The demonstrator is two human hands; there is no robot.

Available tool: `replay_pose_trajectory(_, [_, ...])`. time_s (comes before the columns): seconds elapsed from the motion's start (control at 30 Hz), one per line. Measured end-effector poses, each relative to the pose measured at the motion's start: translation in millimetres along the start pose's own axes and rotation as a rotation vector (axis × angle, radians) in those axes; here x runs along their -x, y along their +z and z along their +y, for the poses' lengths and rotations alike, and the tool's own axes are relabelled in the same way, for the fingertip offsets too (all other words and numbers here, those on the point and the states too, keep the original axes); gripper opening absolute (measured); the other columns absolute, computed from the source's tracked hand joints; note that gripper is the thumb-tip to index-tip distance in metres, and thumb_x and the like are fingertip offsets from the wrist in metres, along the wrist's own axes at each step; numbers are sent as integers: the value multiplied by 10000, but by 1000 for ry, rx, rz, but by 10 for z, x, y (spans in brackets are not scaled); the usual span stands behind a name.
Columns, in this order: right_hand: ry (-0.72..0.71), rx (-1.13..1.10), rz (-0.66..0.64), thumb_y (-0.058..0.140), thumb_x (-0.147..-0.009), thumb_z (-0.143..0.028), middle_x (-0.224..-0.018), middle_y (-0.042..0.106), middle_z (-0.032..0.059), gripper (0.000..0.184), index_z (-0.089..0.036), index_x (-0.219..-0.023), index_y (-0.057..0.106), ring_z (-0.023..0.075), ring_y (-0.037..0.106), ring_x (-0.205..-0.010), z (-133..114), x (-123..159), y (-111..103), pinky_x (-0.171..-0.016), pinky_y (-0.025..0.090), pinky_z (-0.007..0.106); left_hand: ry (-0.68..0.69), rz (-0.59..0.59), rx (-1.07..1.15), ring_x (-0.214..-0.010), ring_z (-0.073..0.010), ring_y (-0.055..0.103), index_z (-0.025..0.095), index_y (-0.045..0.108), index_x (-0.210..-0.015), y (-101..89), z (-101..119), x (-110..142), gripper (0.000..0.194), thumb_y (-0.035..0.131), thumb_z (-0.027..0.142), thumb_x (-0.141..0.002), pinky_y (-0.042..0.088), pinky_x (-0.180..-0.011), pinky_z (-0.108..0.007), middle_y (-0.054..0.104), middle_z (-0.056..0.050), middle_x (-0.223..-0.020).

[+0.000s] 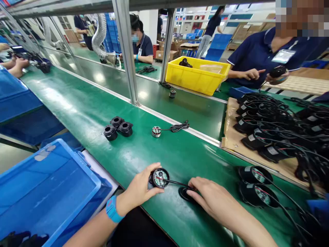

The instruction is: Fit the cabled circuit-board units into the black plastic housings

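Note:
My left hand [138, 188] grips a round black housing [151, 181], thumb and fingers on opposite sides. A green circuit board [159, 177] with wires sits inside its open top. From the board a black cable [177, 183] runs right to my right hand [212, 195], whose bent fingers close on it. Under those fingers a dark rounded piece [184, 193] rests on the green bench; whether it is coiled cable or a separate part I cannot tell. Right of my right hand lie two larger black housings [258, 195] with boards and cables.
Three empty black housings [117, 127] and a small wired board unit [156, 131] are on the bench [77, 103]. Cardboard [231, 133] at right bears many cabled housings. A blue bin [64, 178] stands left, a yellow bin [195, 77] behind. A co-worker's hand [279, 77] holds a black part.

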State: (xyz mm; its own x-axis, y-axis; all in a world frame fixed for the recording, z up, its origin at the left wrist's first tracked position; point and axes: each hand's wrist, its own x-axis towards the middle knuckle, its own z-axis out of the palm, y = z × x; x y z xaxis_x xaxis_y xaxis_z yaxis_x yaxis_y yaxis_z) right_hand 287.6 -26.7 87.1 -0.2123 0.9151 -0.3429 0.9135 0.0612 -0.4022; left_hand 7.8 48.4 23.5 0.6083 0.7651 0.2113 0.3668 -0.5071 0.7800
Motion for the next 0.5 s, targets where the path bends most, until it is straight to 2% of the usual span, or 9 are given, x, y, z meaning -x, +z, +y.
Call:
replay_pose_trajectory(0.07, [29, 16, -4, 701, -895, -459, -1121, 671, 92, 386, -225, -1191, 618, 306, 644, -1041, 38, 49, 6, -907, 504, 456, -36, -45, 13, -1340, -273, 588, 260, 281, -1534, -1, 15, -35, 855, 787, 339, -849, 478, -1148, -456, 580, -126, -1468])
replay_pose_trajectory(0.1, [45, 27, -1, 783, -826, -412, -1147, 664, 105, 490, -213, -1237, 605, 325, 633, -1071, 48, 88, 17, -928, 500, 474, -61, -56, -2, -1344, -284, 581, 254, 317, -1518, -11, 18, -38, 846, 802, 323, -828, 471, -1152, -467, 578, -125, -1469])
replay_pose_trajectory(0.13, [63, 42, 4, 818, -788, -343, -1145, 662, 110, 513, -203, -1235, 610, 335, 628, -1081, 54, 137, 30, -936, 500, 481, -88, -61, -23, -1330, -296, 588, 249, 390, -1475, -23, 17, -37, 802, 822, 316, -802, 473, -1145, -476, 594, -119, -1449])
replay_pose_trajectory(0.17, [81, 59, 9, 801, -799, -282, -1124, 663, 103, 438, -200, -1194, 629, 325, 631, -1073, 59, 194, 43, -932, 507, 469, -114, -64, -40, -1306, -307, 603, 247, 467, -1416, -37, 13, -38, 741, 839, 316, -779, 483, -1131, -482, 617, -109, -1419])
replay_pose_trajectory(0.23, [71, 36, 40, 670, -908, -244, -1107, 657, 77, 213, -218, -1118, 649, 263, 644, -1044, 78, 327, 46, -913, 526, 394, -152, -72, -43, -1255, -313, 636, 251, 552, -1332, -61, 7, -84, 636, 844, 324, -772, 506, -1097, -478, 661, -86, -1359])
replay_pose_trajectory(0.3, [20, -57, 134, 538, -1003, -307, -1151, 638, 56, 206, -256, -1183, 625, 196, 644, -1052, 134, 471, -6, -912, 530, 306, -157, -85, -15, -1229, -305, 653, 256, 564, -1323, -63, 41, -242, 580, 815, 344, -808, 521, -1073, -464, 680, -71, -1334])
replay_pose_trajectory(0.4, [2, -135, 414, 463, -1041, -406, -1198, 624, 48, 328, -292, -1337, 544, 165, 640, -1079, 372, 678, -211, -933, 523, 270, -60, -87, 21, -1250, -303, 638, 236, 549, -1354, 35, 226, -758, 613, 809, 390, -820, 504, -1088, -455, 672, -84, -1348])
replay_pose_trajectory(0.5, [137, 7, 698, 520, -991, -504, -1187, 647, 54, 385, -285, -1304, 571, 198, 661, -1041, 835, 815, -493, -904, 537, 312, 153, -108, -1, -1264, -305, 615, 201, 565, -1354, 324, 482, -1544, 649, 837, 391, -795, 478, -1109, -453, 655, -115, -1350])
